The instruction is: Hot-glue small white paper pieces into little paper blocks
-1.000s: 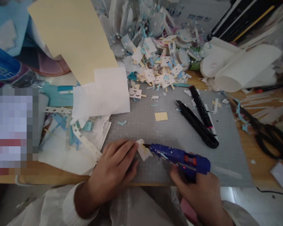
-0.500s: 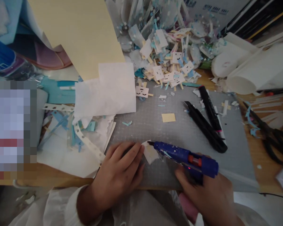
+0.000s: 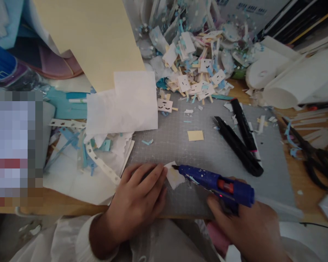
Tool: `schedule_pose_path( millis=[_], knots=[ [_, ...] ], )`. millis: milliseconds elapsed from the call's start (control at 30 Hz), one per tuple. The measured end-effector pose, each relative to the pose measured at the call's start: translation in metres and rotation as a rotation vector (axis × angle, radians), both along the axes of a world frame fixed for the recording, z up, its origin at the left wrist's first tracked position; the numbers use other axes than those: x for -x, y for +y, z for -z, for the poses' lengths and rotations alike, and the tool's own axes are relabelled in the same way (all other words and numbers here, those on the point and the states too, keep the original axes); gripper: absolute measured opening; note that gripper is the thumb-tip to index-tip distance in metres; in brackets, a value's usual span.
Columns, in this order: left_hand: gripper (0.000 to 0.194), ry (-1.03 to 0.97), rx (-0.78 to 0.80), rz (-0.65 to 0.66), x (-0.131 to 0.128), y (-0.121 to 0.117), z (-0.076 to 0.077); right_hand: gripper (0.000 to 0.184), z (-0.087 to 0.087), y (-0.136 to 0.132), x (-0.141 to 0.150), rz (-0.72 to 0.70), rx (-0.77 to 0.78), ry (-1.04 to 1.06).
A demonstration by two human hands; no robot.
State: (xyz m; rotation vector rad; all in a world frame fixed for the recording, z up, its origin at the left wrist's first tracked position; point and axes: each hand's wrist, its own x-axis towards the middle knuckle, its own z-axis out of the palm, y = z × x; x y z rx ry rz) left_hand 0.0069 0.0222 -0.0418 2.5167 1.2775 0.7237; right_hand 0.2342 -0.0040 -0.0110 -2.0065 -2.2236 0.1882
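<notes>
My right hand (image 3: 246,225) grips a blue glue gun (image 3: 215,183) whose dark nozzle touches a small white paper piece (image 3: 173,176) on the grey cutting mat (image 3: 207,153). My left hand (image 3: 138,198) lies beside that piece with its fingers curled down, their tips pressing on the piece's left edge. A small yellow paper square (image 3: 195,135) lies on the mat further back.
Two black markers (image 3: 239,140) lie on the mat's right side, black scissors (image 3: 314,158) beyond them. A pile of small paper faces (image 3: 194,76) sits at the back, white paper rolls (image 3: 287,80) at right, a yellow sheet (image 3: 93,40) and white sheet (image 3: 125,103) at left.
The view shifted slightly; both hands, the glue gun and the paper piece stay almost where they were, the nozzle still on the piece.
</notes>
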Motion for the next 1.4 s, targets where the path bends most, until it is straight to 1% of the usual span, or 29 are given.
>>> schedule_pose_path(
  millis=[100,233,400,567,700,800,867,933,1000,1067,1167,1267,1333,1400],
  knots=[
    [0.026,0.009,-0.002,-0.004,0.000,0.001,0.000,0.023,-0.001,-0.003,-0.001,0.035,0.026,-0.036],
    [0.026,0.014,-0.002,-0.006,-0.001,0.001,0.000,0.029,-0.001,-0.008,-0.007,-0.018,0.009,-0.085],
    [0.025,0.015,-0.015,-0.016,-0.002,0.001,-0.001,0.029,-0.002,-0.011,-0.010,0.022,0.058,-0.056],
    [0.024,0.005,-0.023,-0.016,-0.003,0.001,-0.001,0.029,-0.005,-0.015,-0.009,0.011,0.035,-0.034],
    [0.025,0.016,-0.016,-0.015,-0.003,0.002,-0.001,0.033,-0.007,-0.019,-0.019,-0.066,0.065,-0.044],
    [0.025,0.024,-0.014,-0.017,-0.003,0.001,-0.001,0.030,-0.009,-0.018,-0.026,-0.152,0.056,-0.076],
    [0.025,0.019,-0.015,-0.017,-0.003,0.001,-0.001,0.027,-0.011,-0.017,-0.029,-0.206,0.053,-0.049],
    [0.025,0.006,-0.007,-0.013,-0.002,0.000,-0.001,0.026,-0.011,-0.018,-0.033,-0.211,0.052,0.010],
    [0.027,-0.014,0.014,-0.007,0.000,-0.001,0.000,0.026,-0.009,-0.022,-0.043,-0.117,0.020,0.048],
    [0.029,-0.047,0.046,-0.005,0.002,-0.002,0.001,0.027,-0.006,-0.029,-0.061,0.010,-0.057,0.047],
    [0.029,-0.121,0.106,-0.015,0.004,-0.001,0.002,0.023,-0.004,-0.036,-0.095,0.230,-0.166,-0.003],
    [0.025,-0.157,0.119,-0.070,0.003,0.002,0.001,0.017,-0.008,-0.033,-0.122,0.485,-0.232,-0.025],
    [0.024,-0.115,0.099,-0.131,0.000,0.004,0.001,0.014,-0.011,-0.026,-0.130,0.624,-0.231,-0.029],
    [0.023,-0.051,0.079,-0.172,-0.003,0.005,0.001,0.022,-0.011,-0.019,-0.133,0.724,-0.202,-0.032]
  ],
)
